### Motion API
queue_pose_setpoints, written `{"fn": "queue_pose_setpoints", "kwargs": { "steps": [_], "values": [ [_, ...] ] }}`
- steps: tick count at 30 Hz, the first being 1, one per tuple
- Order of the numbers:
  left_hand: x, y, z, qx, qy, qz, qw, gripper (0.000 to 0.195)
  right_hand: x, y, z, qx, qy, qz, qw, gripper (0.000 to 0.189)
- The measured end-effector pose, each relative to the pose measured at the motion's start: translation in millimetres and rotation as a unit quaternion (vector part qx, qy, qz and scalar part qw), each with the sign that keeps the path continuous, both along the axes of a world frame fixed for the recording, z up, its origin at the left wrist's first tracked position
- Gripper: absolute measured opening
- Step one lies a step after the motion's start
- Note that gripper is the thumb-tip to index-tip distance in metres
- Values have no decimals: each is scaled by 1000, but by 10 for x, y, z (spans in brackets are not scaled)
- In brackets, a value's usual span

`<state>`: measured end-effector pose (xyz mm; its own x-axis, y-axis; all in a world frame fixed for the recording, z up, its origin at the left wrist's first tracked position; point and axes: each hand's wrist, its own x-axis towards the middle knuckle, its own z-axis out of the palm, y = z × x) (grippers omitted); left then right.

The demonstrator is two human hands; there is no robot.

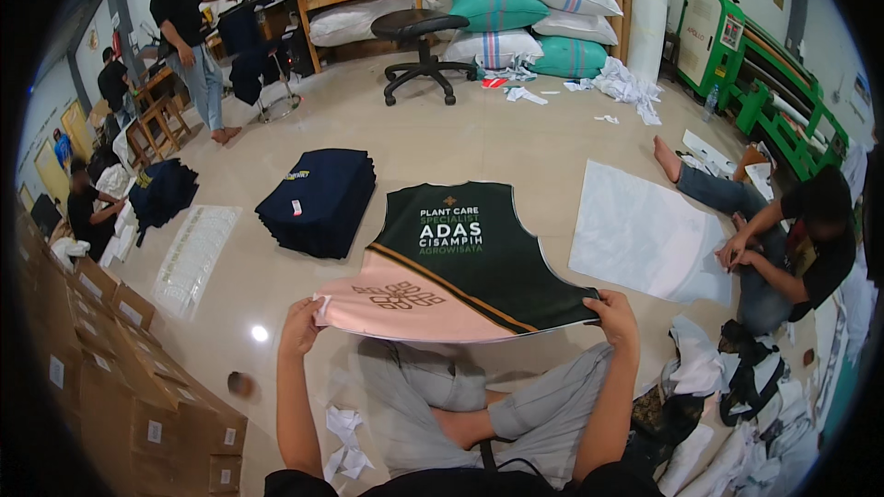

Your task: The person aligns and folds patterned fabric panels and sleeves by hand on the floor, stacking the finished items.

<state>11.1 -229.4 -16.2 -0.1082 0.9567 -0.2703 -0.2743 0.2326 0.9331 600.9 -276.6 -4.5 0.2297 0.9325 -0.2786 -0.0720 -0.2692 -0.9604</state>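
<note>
A printed fabric garment panel (476, 276), dark green and pink with an orange stripe, is stretched out between my hands above my crossed legs. My left hand (302, 323) pinches its near pink corner. At the near dark green corner, my right hand (615, 317) grips the edge between thumb and fingers. White lettering and a brown line motif mark the panel, whose neck and armhole curves are cut out. Beyond my left hand, a tall stack of folded navy garments (318, 203) sits on the floor. A large pale sheet (642, 235) lies flat to the right.
Cardboard boxes (117, 359) are piled at left. Fabric scraps (753, 393) heap up at right, where a person (808, 248) sits on the floor. A transfer sheet (197, 255) lies left. Farther off are a wheeled stool (420, 27), stuffed sacks (497, 7) and a green roller machine (753, 62).
</note>
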Motion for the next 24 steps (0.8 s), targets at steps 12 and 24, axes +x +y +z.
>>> {"fn": "queue_pose_setpoints", "kwargs": {
  "steps": [12, 24],
  "values": [
    [205, 995, -388, -7, -204, 9, 979, 13, 364, 1307, -152, 20, 192, -30, 981, 12],
    [291, 3171, -1716, -40, -240, 68, 968, 10, 184, 3812, -1399, -84, 348, -157, 920, 10]
  ]
}}
